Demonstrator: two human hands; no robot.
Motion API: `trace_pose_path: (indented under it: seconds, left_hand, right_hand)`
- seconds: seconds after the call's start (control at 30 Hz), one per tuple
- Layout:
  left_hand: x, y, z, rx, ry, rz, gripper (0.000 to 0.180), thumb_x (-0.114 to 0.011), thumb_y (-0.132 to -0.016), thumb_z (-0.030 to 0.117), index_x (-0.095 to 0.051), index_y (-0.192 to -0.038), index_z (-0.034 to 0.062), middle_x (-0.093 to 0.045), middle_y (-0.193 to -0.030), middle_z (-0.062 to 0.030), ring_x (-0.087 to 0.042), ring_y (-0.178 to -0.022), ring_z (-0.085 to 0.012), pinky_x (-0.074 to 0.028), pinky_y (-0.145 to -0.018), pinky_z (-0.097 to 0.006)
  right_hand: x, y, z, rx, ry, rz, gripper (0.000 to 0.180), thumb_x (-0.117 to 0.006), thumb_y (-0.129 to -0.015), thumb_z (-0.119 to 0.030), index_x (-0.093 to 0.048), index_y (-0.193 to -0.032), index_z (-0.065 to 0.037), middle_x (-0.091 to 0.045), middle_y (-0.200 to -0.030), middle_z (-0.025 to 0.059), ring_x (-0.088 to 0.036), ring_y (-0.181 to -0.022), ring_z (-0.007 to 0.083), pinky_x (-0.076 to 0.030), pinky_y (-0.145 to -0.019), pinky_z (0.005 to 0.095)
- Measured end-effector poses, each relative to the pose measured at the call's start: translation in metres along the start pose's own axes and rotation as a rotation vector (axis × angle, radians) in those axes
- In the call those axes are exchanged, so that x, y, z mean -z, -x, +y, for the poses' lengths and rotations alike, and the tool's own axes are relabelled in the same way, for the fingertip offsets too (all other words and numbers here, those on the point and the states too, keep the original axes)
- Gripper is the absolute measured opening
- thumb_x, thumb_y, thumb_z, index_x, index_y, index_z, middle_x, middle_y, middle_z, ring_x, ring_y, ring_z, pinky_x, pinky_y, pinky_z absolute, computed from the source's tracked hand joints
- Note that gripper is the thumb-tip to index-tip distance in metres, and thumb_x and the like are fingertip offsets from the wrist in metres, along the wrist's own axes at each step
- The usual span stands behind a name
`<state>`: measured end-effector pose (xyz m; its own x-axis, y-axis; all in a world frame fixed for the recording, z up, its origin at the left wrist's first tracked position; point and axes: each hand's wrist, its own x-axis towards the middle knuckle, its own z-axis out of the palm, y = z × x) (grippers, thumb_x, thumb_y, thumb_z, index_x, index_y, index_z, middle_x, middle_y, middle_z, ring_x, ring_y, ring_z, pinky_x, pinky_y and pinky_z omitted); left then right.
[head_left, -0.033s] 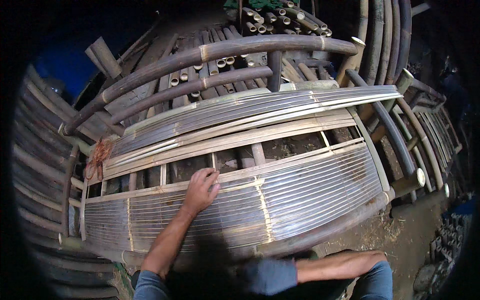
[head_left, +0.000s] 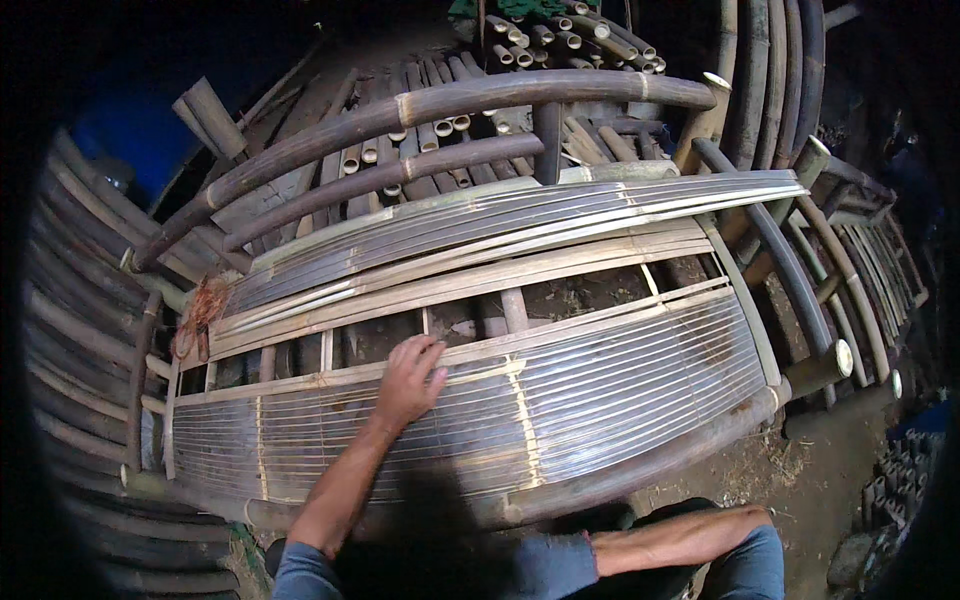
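Observation:
My left hand rests palm down on the bamboo bench seat, its fingers reaching onto a pale bamboo slat at the edge of a gap and its thumb apart from them. Under the wrist lies the near panel of narrow dark bamboo slats, crossed by a pale band. My right forearm comes in from the lower right. On my right hand is a blue-grey glove, close to my body at the lower edge; its fingers are lost in shadow, and whatever it holds cannot be made out.
Across the gap lie several loose long slats. Orange twine hangs at the seat's left end. Behind stands a curved bamboo backrest rail; cut bamboo poles are stacked beyond. An armrest pole bounds the right side.
My gloved right hand has drawn slightly to the right and shows less blur. My left hand stays in nearly the same place on the slat.

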<state>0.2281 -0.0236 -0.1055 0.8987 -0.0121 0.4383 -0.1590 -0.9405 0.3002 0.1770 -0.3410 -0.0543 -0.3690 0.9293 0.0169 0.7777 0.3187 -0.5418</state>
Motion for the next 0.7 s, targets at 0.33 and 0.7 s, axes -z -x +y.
trace_pose_path:
  seconds: [0.33,0.7]
  left_hand:
    - [-0.173,-0.179,0.202,0.277,0.038,-0.344,0.077,-0.041,-0.098,0.053,-0.032,-0.147,-0.005,-0.037,-0.151,-0.0231,-0.033,-0.141,-0.0359,-0.023,-0.118,-0.048]
    - [-0.204,-0.217,0.258,0.286,-0.111,-0.398,0.081,-0.058,-0.083,0.066,-0.053,-0.125,-0.0036,-0.057,-0.114,-0.0198,-0.052,-0.108,-0.0339,-0.037,-0.093,-0.045]
  right_hand:
    - [0.094,0.274,0.086,-1.316,0.467,0.976,0.04,-0.066,-0.084,-0.024,-0.055,-0.112,0.002,-0.057,-0.104,0.025,-0.054,-0.095,0.043,-0.043,-0.083,0.0512]
    - [0.033,0.33,0.101,-1.203,0.393,1.295,0.017,-0.062,-0.086,-0.02,-0.063,-0.088,-0.003,-0.066,-0.092,0.0154,-0.059,-0.087,0.0371,-0.044,-0.092,0.0491]
